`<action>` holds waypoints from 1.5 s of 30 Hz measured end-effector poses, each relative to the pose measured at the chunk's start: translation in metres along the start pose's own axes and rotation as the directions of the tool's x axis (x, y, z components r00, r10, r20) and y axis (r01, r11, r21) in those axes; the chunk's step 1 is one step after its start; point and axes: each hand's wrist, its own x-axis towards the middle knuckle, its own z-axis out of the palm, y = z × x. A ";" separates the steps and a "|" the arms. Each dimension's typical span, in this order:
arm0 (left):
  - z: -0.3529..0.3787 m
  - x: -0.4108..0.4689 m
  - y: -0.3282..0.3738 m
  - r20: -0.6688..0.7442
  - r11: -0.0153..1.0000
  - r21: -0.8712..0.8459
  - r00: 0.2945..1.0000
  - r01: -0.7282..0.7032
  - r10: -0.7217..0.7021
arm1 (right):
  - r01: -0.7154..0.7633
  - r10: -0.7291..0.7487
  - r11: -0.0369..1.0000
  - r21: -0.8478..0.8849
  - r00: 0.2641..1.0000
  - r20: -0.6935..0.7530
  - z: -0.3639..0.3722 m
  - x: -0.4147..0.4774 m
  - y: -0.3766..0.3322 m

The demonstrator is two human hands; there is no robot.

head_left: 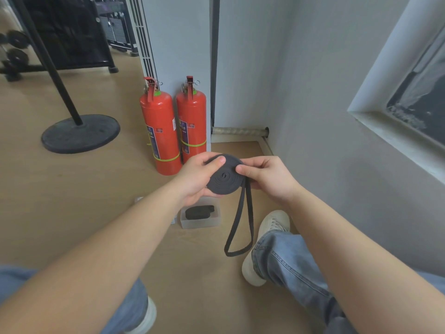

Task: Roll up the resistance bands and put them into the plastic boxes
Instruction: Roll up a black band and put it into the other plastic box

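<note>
In the middle of the frame, both hands hold a dark grey resistance band (224,178) that is wound into a flat coil. The left hand (196,180) grips the coil from the left side, with the thumb pressed on its upper face. The right hand (267,180) pinches the coil at its right edge, thumb on top. The unrolled end of the band hangs down from the coil as a long loop, toward the lower middle of the frame. Just below the hands, a clear plastic box (200,221) stands on the wooden floor (72,201) and contains another rolled black band (199,212). Above the hands, two red fire extinguishers (173,128) stand against the wall.
</note>
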 end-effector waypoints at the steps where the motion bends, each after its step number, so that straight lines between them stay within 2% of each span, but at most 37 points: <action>1: 0.001 0.000 0.000 0.008 1.000 0.015 1.000 0.007 -0.007 | -0.008 0.008 1.000 0.010 1.000 -0.008 -0.001 0.000 0.000; 6: -0.006 0.000 0.004 0.057 0.977 0.211 0.998 0.010 -0.022 | -0.006 0.006 0.998 -0.069 1.000 -0.004 -0.003 0.000 0.000; 9: -0.006 -0.001 0.005 0.078 0.969 0.247 0.997 -0.012 -0.008 | 0.004 -0.002 0.993 -0.117 1.000 0.018 0.001 0.001 0.000; 11: -0.004 -0.001 0.005 0.046 0.978 0.211 0.999 -0.013 0.003 | 0.013 -0.013 0.996 -0.088 1.000 0.000 0.006 0.002 -0.001; 15: -0.002 -0.001 0.003 -0.003 1.000 0.011 1.000 0.026 -0.026 | -0.001 -0.002 0.998 -0.064 0.999 -0.035 0.005 0.002 -0.002; 17: 0.000 -0.002 0.003 -0.003 0.999 -0.010 0.999 0.032 -0.032 | -0.009 0.006 0.998 -0.069 0.999 -0.039 0.004 0.001 -0.002; 21: -0.002 -0.002 0.005 0.007 0.993 0.117 1.000 0.019 -0.019 | 0.012 -0.016 0.994 -0.108 0.999 -0.040 0.001 0.000 -0.003; 23: -0.005 -0.002 0.006 0.043 0.976 0.217 0.999 0.011 -0.021 | 0.021 -0.023 0.984 -0.179 1.000 -0.010 0.002 0.000 -0.002; 25: -0.007 -0.002 0.007 0.056 0.971 0.241 0.998 0.010 -0.024 | 0.029 -0.030 0.973 -0.230 1.000 0.002 0.005 0.000 -0.003; 28: -0.007 -0.002 0.006 0.028 0.990 0.136 0.999 0.024 -0.028 | 0.032 -0.043 0.988 -0.153 0.997 -0.066 0.012 0.000 -0.004; 31: -0.004 0.000 0.004 -0.013 0.998 -0.044 0.998 0.055 -0.056 | 0.054 -0.069 0.995 -0.084 0.981 -0.179 0.010 0.001 -0.004; 33: -0.002 0.000 0.005 -0.031 0.987 -0.140 0.996 0.074 -0.079 | 0.058 -0.068 0.996 -0.061 0.981 -0.181 0.009 -0.001 -0.005; 35: 0.000 0.000 0.004 -0.030 0.981 -0.165 0.994 0.098 -0.104 | 0.054 -0.064 0.996 -0.065 0.982 -0.175 0.010 -0.002 -0.004; 39: 0.001 0.001 0.001 -0.035 0.990 -0.057 0.990 0.131 -0.133 | 0.051 -0.075 0.991 -0.122 0.977 -0.202 0.010 -0.001 -0.002; 42: -0.003 0.003 0.002 -0.046 0.987 0.132 0.995 0.094 -0.088 | 0.039 -0.069 0.986 -0.163 0.981 -0.181 0.008 -0.002 -0.003; 45: -0.005 0.003 0.001 0.008 0.983 0.179 0.999 0.048 -0.050 | 0.049 -0.084 0.975 -0.217 0.985 -0.153 0.010 -0.003 -0.005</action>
